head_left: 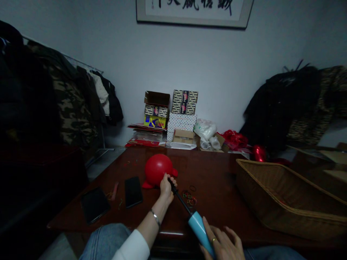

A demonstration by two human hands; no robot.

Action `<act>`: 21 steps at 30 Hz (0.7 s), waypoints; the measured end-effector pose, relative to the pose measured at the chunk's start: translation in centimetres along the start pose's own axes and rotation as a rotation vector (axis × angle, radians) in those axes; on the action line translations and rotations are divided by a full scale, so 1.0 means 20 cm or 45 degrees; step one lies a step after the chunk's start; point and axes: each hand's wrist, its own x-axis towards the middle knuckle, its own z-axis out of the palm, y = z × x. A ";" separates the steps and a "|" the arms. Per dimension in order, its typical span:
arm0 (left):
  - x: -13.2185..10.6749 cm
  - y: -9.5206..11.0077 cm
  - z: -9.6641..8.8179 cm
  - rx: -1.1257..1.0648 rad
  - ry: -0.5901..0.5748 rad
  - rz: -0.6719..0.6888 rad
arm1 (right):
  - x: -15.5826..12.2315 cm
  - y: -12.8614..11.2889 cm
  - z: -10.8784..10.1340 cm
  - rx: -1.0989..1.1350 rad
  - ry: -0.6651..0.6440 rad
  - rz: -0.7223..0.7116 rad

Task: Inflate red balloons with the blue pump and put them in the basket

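A red inflated balloon [158,169] with small ear-like lobes sits over the dark table. My left hand [166,187] is closed at its neck, where the black end of a hand balloon pump [200,228] meets it. A thin black rod runs from there to the pump's light-blue barrel. Around the lower part of that barrel, close to the table's front edge, my right hand [223,242] is wrapped. Several coloured rubber bands [190,199] lie right of the black rod. The balloon's mouth is hidden by my left fingers.
A black phone [133,191] and a dark tablet-like slab [95,204] lie on the table [217,180] at left. A wicker basket [271,195] stands at right. Boxes [182,124], plastic bags [205,129] and red foil [234,139] line the wall. Clothes hang on both sides.
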 end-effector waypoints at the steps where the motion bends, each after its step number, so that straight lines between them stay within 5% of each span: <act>1: 0.00 0.00 0.00 0.005 0.008 0.003 | 0.01 -0.01 0.00 0.008 -0.001 -0.001; 21: -0.07 -0.07 0.02 0.000 -0.051 -0.076 | 0.34 -0.16 0.02 0.133 -0.177 0.284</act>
